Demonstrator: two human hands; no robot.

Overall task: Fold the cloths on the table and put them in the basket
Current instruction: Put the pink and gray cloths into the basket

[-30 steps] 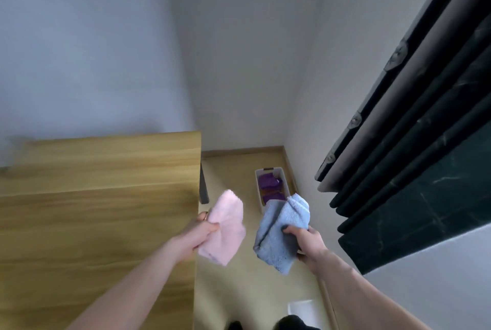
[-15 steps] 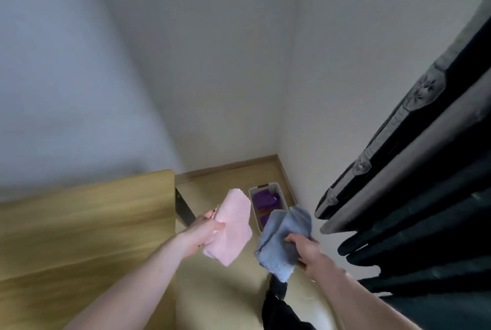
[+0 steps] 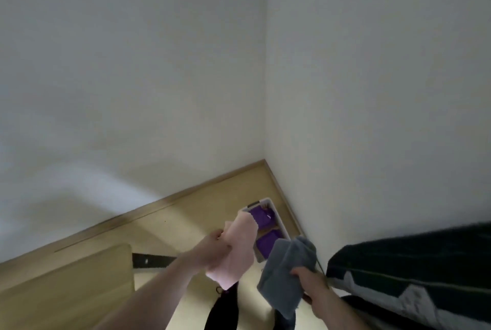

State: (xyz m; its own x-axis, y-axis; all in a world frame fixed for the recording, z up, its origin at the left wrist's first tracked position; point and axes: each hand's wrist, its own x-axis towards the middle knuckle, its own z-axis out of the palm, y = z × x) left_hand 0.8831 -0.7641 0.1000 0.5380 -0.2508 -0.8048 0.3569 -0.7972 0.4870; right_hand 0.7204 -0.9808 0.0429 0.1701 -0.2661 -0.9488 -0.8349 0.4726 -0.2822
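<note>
Hands grip folded cloths, left (image 3: 212,251) pink cloth (image 3: 239,247), right (image 3: 312,283) grey cloth (image 3: 285,276), over basket (image 3: 268,201); no writing legible.

A folded pink cloth (image 3: 239,247) hangs from my left hand (image 3: 212,250), a folded grey-blue cloth (image 3: 285,274) from my right hand (image 3: 310,283), both above the floor near a white basket (image 3: 276,219) in the corner holding purple cloths (image 3: 261,216).
</note>
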